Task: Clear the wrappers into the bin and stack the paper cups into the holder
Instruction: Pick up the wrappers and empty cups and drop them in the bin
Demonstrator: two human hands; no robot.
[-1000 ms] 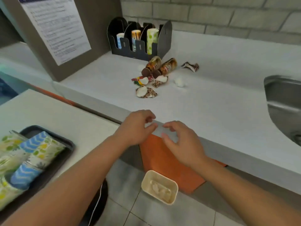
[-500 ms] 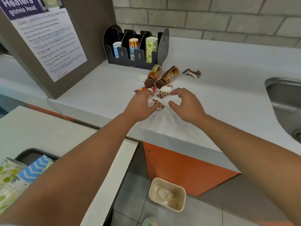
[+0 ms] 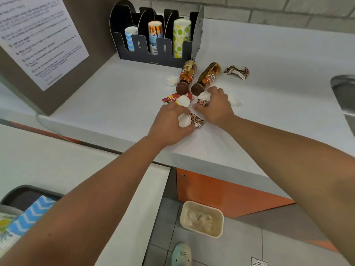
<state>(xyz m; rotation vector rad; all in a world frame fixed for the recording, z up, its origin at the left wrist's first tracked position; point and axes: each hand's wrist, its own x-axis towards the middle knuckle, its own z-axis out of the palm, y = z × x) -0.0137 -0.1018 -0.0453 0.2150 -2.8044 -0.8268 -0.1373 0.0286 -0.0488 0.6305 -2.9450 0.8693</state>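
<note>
Cups, crumpled leopard-print (white insides): left hand (image 3: 170, 123) fingers clasp one (image 3: 189, 120), right hand (image 3: 215, 107) apparently another (image 3: 203, 98).

Both hands reached fwd: left hand (image 3: 169, 122) & right hand (image 3: 216, 106) now grip leopard cups (image 3: 195, 120).

Bright, even light; soft shadows; wide-angle bending and slight blur at edges.
</note>
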